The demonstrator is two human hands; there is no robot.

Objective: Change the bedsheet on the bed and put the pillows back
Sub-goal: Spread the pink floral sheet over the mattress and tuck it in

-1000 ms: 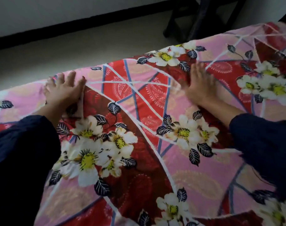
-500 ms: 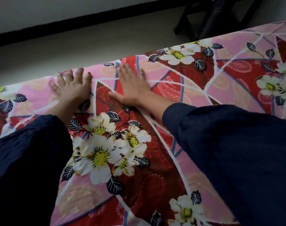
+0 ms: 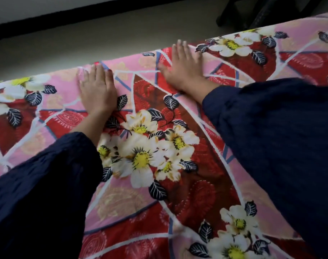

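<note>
Smoothing out the fresh sheet is where we're at, as far as we can judge. The flowery red-and-pink bedsheet (image 3: 140, 156) is spread over the bed (image 3: 47, 74) and covers every bit of it that we can see, right up to the far edge.

Our left hand (image 3: 97, 90) lies flat on the sheet, fingers straight and close together, gripping nothing, with the fingertips right at that far edge. Just to the right of it, our right hand (image 3: 184, 69) is flat too, fingers stretched out, thumb splayed toward the left hand, also holding nothing and also reaching the edge. Both dark sleeves (image 3: 271, 146) hang over the near part of the sheet.

Next move, we reckon: press and sweep the hands apart along the edge to push out slack, then tuck the overhang down the far side. We can't tell how much cloth hangs over there, it's hidden. No pillows anywhere in view, so that bit looks not yet done.

Around us: a black skirting strip (image 3: 56, 17) at upper left, bare pale floor (image 3: 103, 38) beyond the bed, and some dark furniture legs (image 3: 253, 14) at upper right, near the bed's far side. Those might crowd a tuck over there.
</note>
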